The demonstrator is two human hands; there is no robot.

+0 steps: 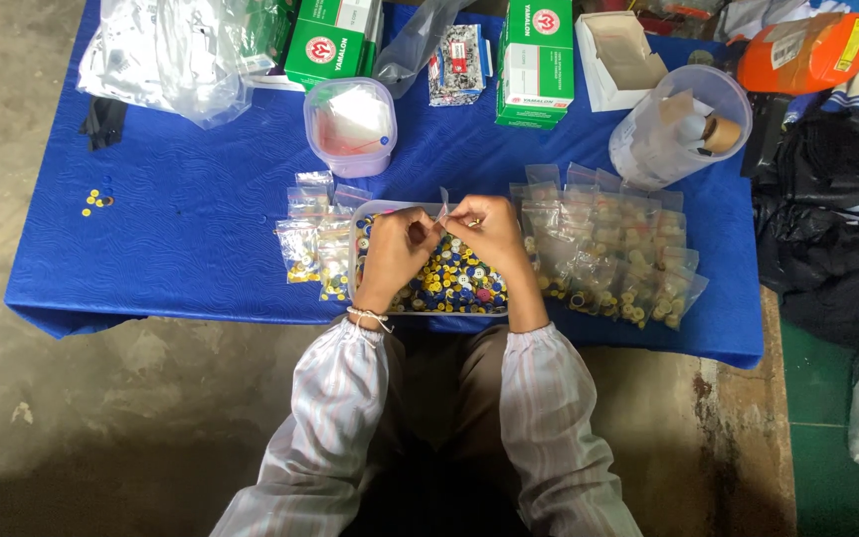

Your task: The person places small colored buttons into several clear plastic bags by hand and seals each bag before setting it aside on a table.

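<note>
My left hand and my right hand meet over a clear tray heaped with small yellow, blue and red round pieces. Together they pinch a small clear plastic bag, held upright between the fingertips. What the bag holds is too small to tell. Filled little bags lie in a short stack just left of the tray. A much larger spread of filled bags lies to its right. Everything rests on a blue cloth.
Behind the tray stand a lidded clear tub, green and white boxes, an open white box and a tipped clear jug holding tape rolls. Crumpled plastic lies far left; loose pieces sit near the left edge. Dark clothing lies right.
</note>
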